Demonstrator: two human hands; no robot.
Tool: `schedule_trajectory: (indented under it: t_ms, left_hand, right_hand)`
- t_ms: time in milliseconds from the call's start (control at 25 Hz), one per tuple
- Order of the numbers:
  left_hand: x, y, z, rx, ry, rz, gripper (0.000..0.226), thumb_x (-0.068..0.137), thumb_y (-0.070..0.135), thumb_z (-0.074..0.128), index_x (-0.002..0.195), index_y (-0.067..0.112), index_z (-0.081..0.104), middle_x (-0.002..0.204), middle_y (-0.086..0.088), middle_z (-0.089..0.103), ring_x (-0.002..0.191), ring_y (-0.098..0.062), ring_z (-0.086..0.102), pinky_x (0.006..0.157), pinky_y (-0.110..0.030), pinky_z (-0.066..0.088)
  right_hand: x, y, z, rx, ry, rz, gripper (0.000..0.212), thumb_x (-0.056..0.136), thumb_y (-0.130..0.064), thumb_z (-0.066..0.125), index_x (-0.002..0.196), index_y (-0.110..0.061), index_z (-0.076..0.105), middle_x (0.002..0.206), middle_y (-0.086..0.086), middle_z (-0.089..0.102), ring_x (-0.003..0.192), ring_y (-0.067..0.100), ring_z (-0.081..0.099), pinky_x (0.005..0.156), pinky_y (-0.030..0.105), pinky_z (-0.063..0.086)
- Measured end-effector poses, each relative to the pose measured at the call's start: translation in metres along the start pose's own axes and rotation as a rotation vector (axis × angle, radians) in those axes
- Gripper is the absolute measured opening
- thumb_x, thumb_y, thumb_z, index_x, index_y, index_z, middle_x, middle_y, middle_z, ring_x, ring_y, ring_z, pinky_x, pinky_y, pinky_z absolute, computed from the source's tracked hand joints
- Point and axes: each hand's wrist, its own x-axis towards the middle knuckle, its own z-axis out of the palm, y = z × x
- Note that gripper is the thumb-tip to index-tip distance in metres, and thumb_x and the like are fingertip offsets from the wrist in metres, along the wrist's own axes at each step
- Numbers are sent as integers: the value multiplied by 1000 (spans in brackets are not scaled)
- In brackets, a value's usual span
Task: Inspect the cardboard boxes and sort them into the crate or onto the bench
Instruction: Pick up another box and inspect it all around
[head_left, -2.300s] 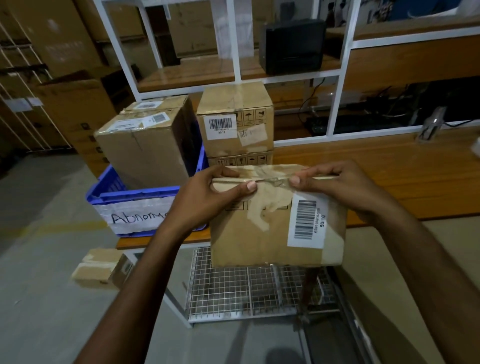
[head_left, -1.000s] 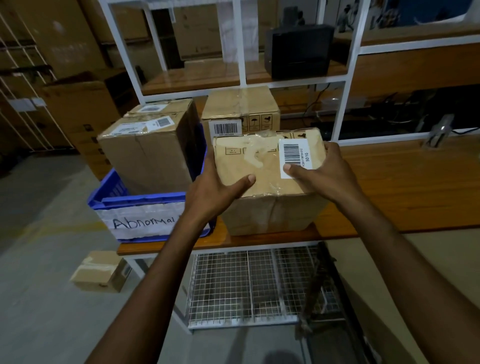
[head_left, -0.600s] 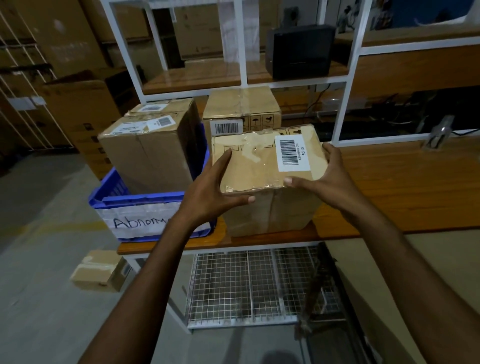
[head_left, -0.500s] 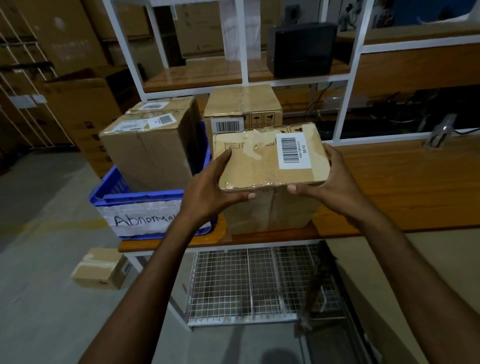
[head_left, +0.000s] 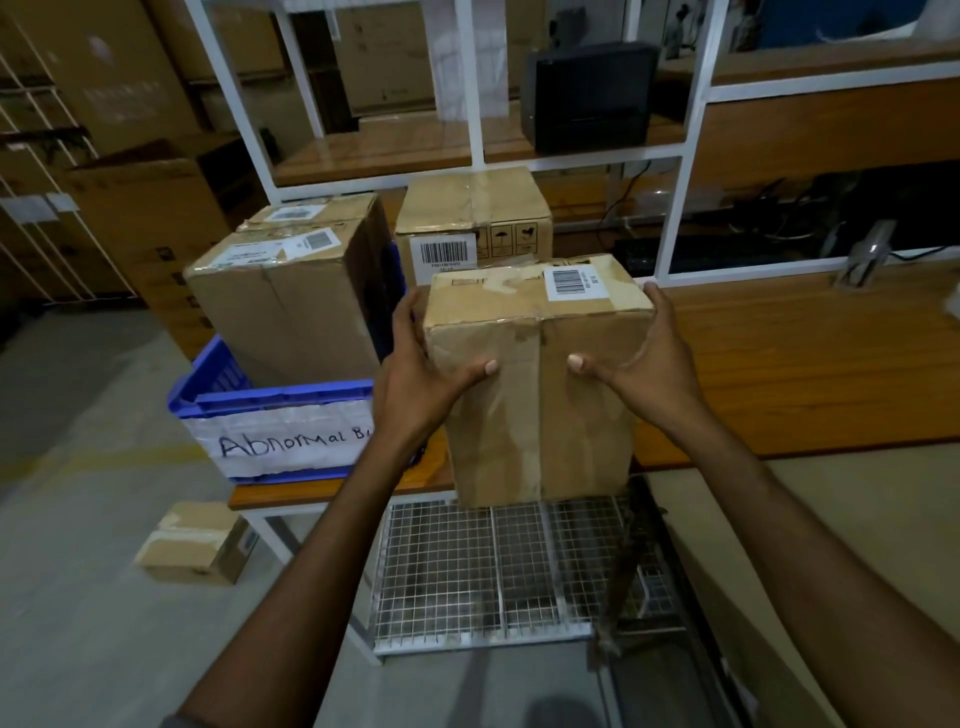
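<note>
Just now the held box (head_left: 540, 405) has been tipped. 0.5 s ago its face with the barcode label (head_left: 574, 283) leaned toward the camera; now that face looks upward and the taped seam face is turned to the viewer. The left hand (head_left: 415, 374) grips the side nearest the blue crate (head_left: 280, 400), with its thumb pressed on the seam face. The right hand (head_left: 649, 374) grips the side away from the crate, its thumb also in front. The box sits just right of the crate at the front edge of the tabletop (head_left: 805, 374), its lower end past that edge. Whether it rests on the wood I cannot tell. I judge that inspection goes on, with another face being checked and no sorting choice made yet. The creased, patched tape may point to the crate, whose tag reads "Abnormal".

Inside the crate stand 2 tall boxes, a nearer box (head_left: 291, 312) and a farther box (head_left: 311, 208). They fill most of it, so room for a 3rd looks scant. Right of the crate's far end, behind the held box, stands a rear box (head_left: 472, 208). Below and left of the crate a small box (head_left: 192, 543) lies on the floor. Below and right of the crate a wire shelf (head_left: 467, 571) sits under the tabletop.
</note>
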Motion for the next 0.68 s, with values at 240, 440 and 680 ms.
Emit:
schedule_trajectory:
  t_ms: [240, 440, 680]
  left_hand:
    - [-36, -23, 33, -7, -19, -205, 93, 73, 57, 90, 146, 25, 41, 141, 3, 63, 125, -24, 64, 91, -35, 52]
    - [-20, 6, 17, 93, 136, -150, 88, 72, 85, 71, 140, 34, 48, 133, 10, 66, 121, -21, 65, 98, -47, 54]
    - [-15, -3, 23, 265, 65, -128, 100, 74, 90, 62, 150, 28, 46, 140, -3, 64, 125, -28, 62, 98, -43, 50]
  right_hand:
    - [-18, 16, 13, -22, 45, 69, 101, 67, -52, 92, 146, -25, 36, 136, -3, 59, 119, 19, 60, 88, 33, 50]
    - [-4, -5, -9, -46, 76, -63, 87, 76, -48, 89, 146, -28, 41, 125, -17, 52, 111, 6, 54, 87, 28, 46]
    - [-5, 19, 11, -92, 56, 5, 82, 76, -50, 87, 143, -25, 46, 131, -4, 62, 114, 16, 60, 95, 41, 53]
